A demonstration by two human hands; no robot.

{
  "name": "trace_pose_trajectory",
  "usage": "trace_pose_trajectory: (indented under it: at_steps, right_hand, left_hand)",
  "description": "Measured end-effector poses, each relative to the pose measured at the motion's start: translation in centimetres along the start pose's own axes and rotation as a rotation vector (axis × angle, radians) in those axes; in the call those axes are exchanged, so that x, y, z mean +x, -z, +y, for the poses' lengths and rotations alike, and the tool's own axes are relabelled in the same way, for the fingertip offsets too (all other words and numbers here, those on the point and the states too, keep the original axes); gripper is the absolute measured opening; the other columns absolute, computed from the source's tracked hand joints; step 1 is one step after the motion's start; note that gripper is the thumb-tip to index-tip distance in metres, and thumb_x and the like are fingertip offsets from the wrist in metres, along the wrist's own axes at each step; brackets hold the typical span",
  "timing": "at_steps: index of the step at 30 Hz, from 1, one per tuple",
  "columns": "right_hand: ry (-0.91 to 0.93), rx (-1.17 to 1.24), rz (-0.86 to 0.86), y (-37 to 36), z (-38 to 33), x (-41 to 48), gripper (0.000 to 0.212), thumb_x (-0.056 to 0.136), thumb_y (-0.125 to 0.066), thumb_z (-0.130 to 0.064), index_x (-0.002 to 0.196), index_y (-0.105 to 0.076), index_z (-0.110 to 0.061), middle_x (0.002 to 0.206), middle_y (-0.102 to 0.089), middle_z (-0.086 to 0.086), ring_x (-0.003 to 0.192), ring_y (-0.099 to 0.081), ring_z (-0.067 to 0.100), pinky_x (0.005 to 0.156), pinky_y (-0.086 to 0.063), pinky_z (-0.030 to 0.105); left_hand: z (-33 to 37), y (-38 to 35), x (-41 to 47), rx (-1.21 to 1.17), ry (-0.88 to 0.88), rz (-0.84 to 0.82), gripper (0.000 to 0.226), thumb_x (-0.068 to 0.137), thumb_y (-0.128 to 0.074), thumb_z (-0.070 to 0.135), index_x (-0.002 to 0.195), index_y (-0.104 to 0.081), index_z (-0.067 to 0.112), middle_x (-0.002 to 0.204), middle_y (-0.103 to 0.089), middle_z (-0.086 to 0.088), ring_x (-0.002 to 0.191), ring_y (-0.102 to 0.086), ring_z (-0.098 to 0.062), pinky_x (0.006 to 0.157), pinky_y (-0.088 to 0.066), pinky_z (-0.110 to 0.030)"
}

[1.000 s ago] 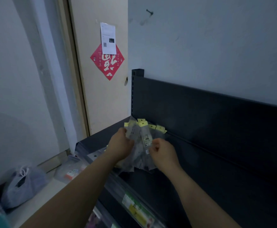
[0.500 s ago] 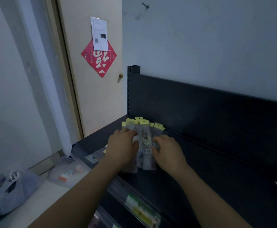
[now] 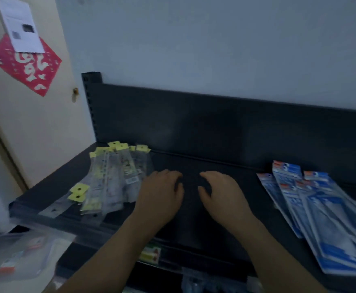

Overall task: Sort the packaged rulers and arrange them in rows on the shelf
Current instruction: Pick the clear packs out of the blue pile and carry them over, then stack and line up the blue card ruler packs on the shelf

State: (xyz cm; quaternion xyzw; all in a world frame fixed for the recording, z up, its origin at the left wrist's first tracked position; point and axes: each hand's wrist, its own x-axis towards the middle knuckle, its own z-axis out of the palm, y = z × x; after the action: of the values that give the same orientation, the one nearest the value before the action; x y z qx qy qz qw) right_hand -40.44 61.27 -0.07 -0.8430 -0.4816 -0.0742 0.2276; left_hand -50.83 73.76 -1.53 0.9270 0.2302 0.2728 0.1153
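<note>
Step in hand: judged to be a reach between piles. Both hands are over the bare middle of the shelf (image 3: pixel 215 163), with one pile on each side.
Left hand (image 3: pixel 162 193): palm down, fingers loosely curled and holding nothing. It is just beside the right edge of the yellow-tab packs; I cannot tell if it touches them.
Right hand (image 3: pixel 221 193): palm down, fingers loosely curled, nothing held. It is well apart from the blue packs.
Yellow-tab packs (image 3: pixel 113 178): at the left end of the shelf, fanned and overlapping. Most tabs point to the back panel (image 3: pixel 215 123); a few loose ones lie askew near the front lip.
Blue packs (image 3: pixel 320 208): at the right end, a slanted and overlapping spread, not yet in a row.
Doing it well: probably take one kind at a time. Square the long edges and turn all tabs the same way. Butt the pile against the back panel, then lay rows into the bare middle. Slide packs flat rather than lifting a loose fan.
Materials: clear glossy sleeves, likely slick against each other. The yellow tabs look like card with a punched hang hole. The blue packs are printed film with some glare.
Shapes: all are long, thin, flat strips. The blue ones look longer and wider.
Shelf: dark, matt, flat deck, probably metal, with a slotted upright at the left corner. A price strip (image 3: pixel 149 253) sits on the front edge.
Nearby: a plastic bag (image 3: pixel 20 256) lies lower left, blurred.
</note>
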Motion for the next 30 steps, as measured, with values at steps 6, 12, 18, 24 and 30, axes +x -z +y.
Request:
trace_pose_trajectory:
  at_steps: [6, 12, 18, 24, 30]
  right_hand:
    - [-0.199, -0.07, 0.036, 3.3, 5.0, -4.6, 0.046, 0.098, -0.046, -0.033, 0.141, -0.043, -0.019, 0.143, -0.047, -0.002, 0.129, -0.043, 0.015, 0.111, -0.028, 0.028]
    - [-0.34, -0.125, 0.105, 7.4, 10.8, -10.2, 0.038, 0.095, -0.05, -0.028, 0.13, -0.055, -0.014, 0.13, -0.059, 0.003, 0.119, -0.052, 0.022, 0.106, -0.036, 0.035]
    - [-0.492, -0.124, 0.192, 13.9, 18.6, -18.6, 0.031, 0.092, -0.056, -0.02, 0.12, -0.062, -0.009, 0.114, -0.066, 0.008, 0.105, -0.06, 0.025, 0.096, -0.041, 0.032]
    - [-0.58, -0.208, 0.245, 20.2, 27.1, -26.6, 0.038, 0.091, -0.058, -0.025, 0.127, -0.059, -0.01, 0.125, -0.064, 0.006, 0.114, -0.059, 0.022, 0.103, -0.039, 0.033]
    - [-0.657, -0.265, 0.222, 25.0, 34.5, -33.1, 0.042, 0.095, -0.051, -0.03, 0.133, -0.053, -0.014, 0.129, -0.06, 0.003, 0.117, -0.055, 0.018, 0.105, -0.039, 0.034]
  left_hand:
    - [6.4, -2.3, 0.2, -0.078, -0.144, -0.025, 0.029, 0.093, -0.052, 0.029, 0.119, -0.064, 0.022, 0.108, -0.068, 0.003, 0.098, -0.06, -0.02, 0.086, -0.048, -0.036]
    - [15.2, -4.9, 0.0, -0.169, -0.276, -0.116, 0.029, 0.096, -0.048, 0.031, 0.12, -0.062, 0.023, 0.111, -0.066, 0.003, 0.099, -0.057, -0.018, 0.089, -0.046, -0.032]
    - [27.4, -8.3, -1.8, -0.307, -0.379, -0.21, 0.033, 0.099, -0.044, 0.03, 0.128, -0.057, 0.021, 0.121, -0.063, 0.004, 0.108, -0.055, -0.016, 0.094, -0.043, -0.028]
    - [39.7, -12.4, -3.5, -0.37, -0.455, -0.228, 0.027, 0.092, -0.049, 0.027, 0.107, -0.067, 0.014, 0.103, -0.07, -0.003, 0.096, -0.061, -0.022, 0.085, -0.049, -0.039]
    - [50.6, -16.7, -4.9, -0.359, -0.566, -0.288, 0.026, 0.096, -0.046, 0.031, 0.114, -0.061, 0.02, 0.107, -0.066, 0.003, 0.099, -0.058, -0.018, 0.088, -0.047, -0.038]
